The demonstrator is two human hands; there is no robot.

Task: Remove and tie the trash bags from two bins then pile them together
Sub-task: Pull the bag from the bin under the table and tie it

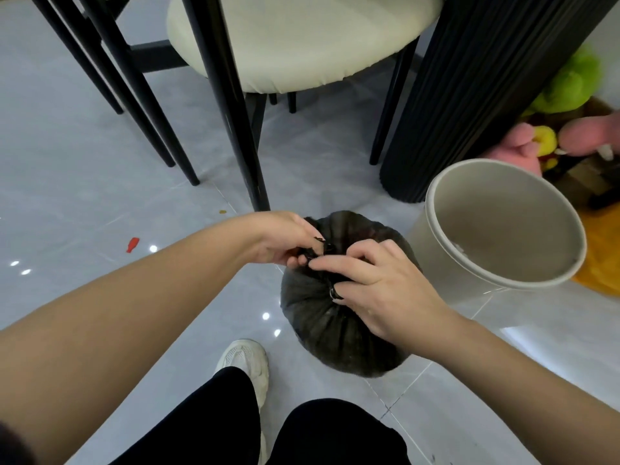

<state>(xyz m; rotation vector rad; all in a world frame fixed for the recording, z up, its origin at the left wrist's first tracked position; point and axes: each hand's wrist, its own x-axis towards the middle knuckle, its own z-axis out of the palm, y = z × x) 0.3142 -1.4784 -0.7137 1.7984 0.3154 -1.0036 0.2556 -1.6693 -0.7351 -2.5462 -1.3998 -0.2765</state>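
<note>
A full black trash bag sits on the grey tiled floor in front of my legs, its top gathered into a bunch. My left hand pinches the gathered plastic from the left. From the right, my right hand curls its fingers round the bag's neck, and a strip of plastic loops over one finger. Just to the right stands a beige round bin, with no bag inside it. I see no second bin or bag.
Black chair legs and a cream chair seat stand close behind the bag. A ribbed black column rises at the back right, with plush toys beyond it. A small red scrap lies on the floor at left. My white shoe is beside the bag.
</note>
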